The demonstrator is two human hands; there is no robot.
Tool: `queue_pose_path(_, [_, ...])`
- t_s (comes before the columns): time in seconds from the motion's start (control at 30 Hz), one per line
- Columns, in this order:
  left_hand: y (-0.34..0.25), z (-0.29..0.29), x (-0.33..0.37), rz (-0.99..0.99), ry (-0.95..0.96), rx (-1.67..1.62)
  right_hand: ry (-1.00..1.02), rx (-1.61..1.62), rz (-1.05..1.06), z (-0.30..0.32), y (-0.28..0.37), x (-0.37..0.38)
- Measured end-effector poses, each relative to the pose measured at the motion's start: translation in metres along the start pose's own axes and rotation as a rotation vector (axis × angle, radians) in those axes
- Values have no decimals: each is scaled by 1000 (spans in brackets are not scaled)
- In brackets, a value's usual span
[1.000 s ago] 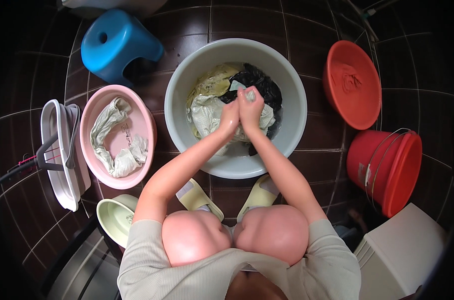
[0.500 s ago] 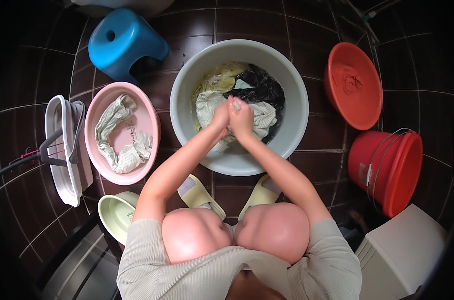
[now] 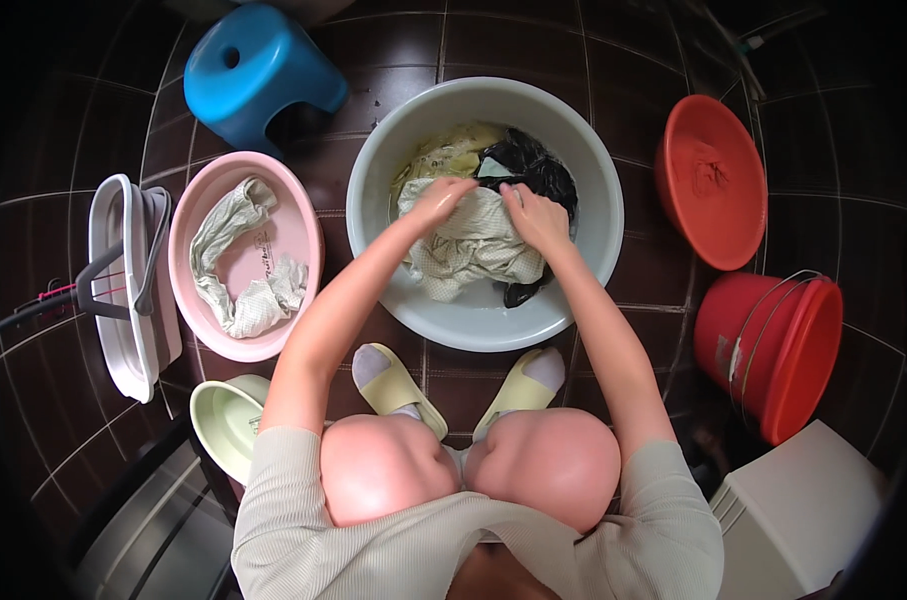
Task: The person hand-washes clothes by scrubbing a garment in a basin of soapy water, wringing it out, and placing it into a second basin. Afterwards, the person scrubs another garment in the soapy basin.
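A patterned white cloth [image 3: 478, 250] hangs bunched between my hands, inside a large pale grey basin [image 3: 433, 325]. My left hand [image 3: 441, 202] grips its upper left edge with closed fingers. My right hand [image 3: 536, 215] pinches the upper right edge, thumb and fingers pressed together. Behind the cloth, black fabric [image 3: 538, 165] lies wet at the basin's right side. Yellowish fabric [image 3: 443, 152] is soaking at the far left, and a small light green patch of cloth [image 3: 493, 167] shows between them. The cloth hides part of the basin's floor.
A pink basin [image 3: 188, 215] with a twisted pale cloth [image 3: 213, 235] stands at left, beside a folded white-grey tub [image 3: 123, 345]. A blue stool [image 3: 258, 70] is far left, a small green basin [image 3: 213, 425] near left. Right are a red basin [image 3: 708, 190] and red bucket [image 3: 733, 335].
My hands were close together, gripping the bunched cloth over the basin's middle. They have moved apart sideways, and the cloth is now spread wider between them.
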State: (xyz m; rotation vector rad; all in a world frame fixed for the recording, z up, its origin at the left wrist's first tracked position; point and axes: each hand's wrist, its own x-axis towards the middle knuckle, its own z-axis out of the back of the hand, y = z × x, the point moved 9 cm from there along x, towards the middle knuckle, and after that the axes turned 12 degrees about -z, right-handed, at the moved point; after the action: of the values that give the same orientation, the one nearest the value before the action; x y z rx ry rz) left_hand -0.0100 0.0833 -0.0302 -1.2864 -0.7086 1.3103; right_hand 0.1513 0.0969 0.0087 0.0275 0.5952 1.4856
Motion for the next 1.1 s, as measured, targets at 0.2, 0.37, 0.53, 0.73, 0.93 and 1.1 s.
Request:
queue_pose_path(0.2, [39,20,-2,10,-30,280,-13,-249,185,-19,3,-3])
queue_pose_path(0.37, [20,-41,-11,-493,113,1507,-405,-671,475,-58,54,-29])
queue_pose_path(0.53, [-2,-55,-5,-659,69,1499,-382,-509,385,-69,33,-10])
queue_pose_path(0.73, [15,0,-2,-155,119,703,239,109,-61,-50,4,20])
queue_pose_path(0.93, [7,-16,-18,226,-258,-776,119,898,207,3,47,-22])
queue_pose_path(1.1, [-28,-56,-25,89,-314,-446,-291,966,-143,8,15,-22])
